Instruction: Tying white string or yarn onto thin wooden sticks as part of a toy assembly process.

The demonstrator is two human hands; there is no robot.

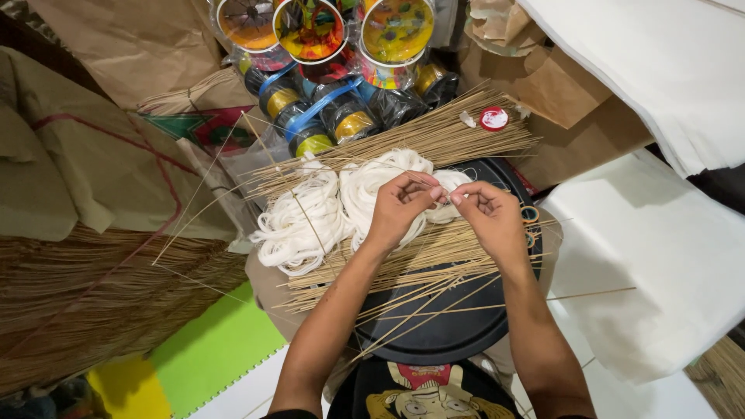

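Note:
My left hand (397,208) and my right hand (490,216) meet fingertip to fingertip above a round black tray (442,334) on my lap. Both pinch something thin between them, apparently white string; it is too small to tell for sure. Coils of white string (310,217) lie just beyond my left hand. Thin bamboo sticks (419,268) lie in a loose heap across the tray under both wrists, and a second bundle of sticks (434,136) lies behind the string.
Several spools of thread in plastic wrap (341,116) and colourful round discs (310,29) stand at the back. Brown paper sheets (93,171) lie left, white paper stacks (660,256) right. A red cap (493,119) rests on the far sticks. A big stick pile (93,295) sits at lower left.

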